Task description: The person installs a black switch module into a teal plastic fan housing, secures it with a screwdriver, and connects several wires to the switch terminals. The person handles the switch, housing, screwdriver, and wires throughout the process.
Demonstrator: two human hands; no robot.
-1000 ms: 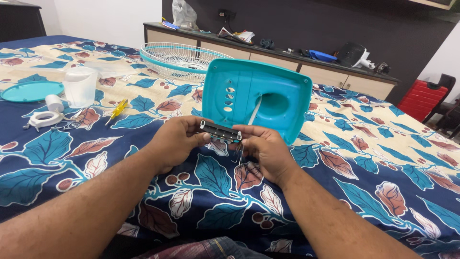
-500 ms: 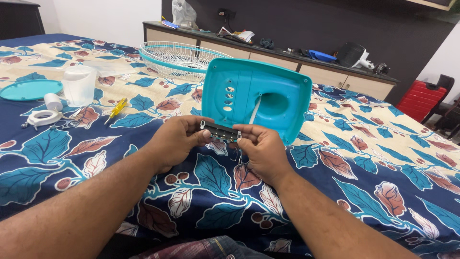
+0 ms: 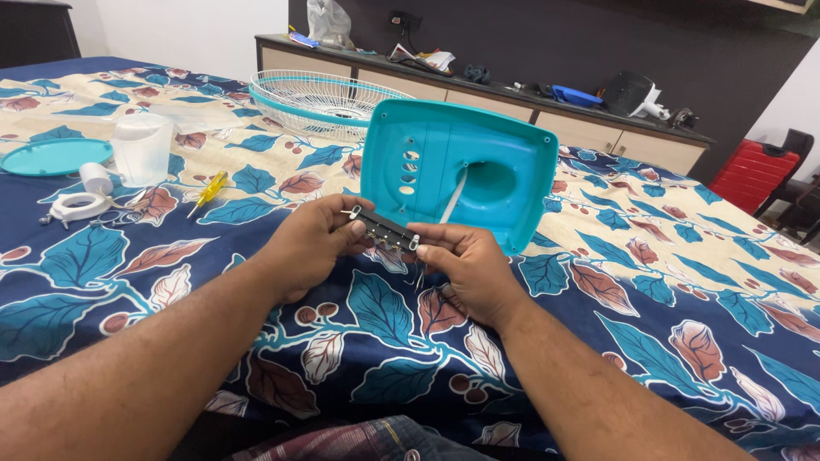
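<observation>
**Both hands grip a small switch block before a teal fan base**

At far left on the floral bedsheet (image 3: 683, 282) lie a teal disc (image 3: 53, 156), a white ring part (image 3: 79, 206), a translucent cup (image 3: 142, 149) and a yellow screwdriver (image 3: 207, 191). The left hand (image 3: 312, 243) pinches one end of a small dark switch block (image 3: 386, 230), held just above the sheet; the right hand (image 3: 465, 269) grips its other end, and thin wires seem to hang below it. Just behind stands the teal fan base (image 3: 457, 171), tilted upright. A white wire fan guard (image 3: 320, 102) lies farther back.
</observation>
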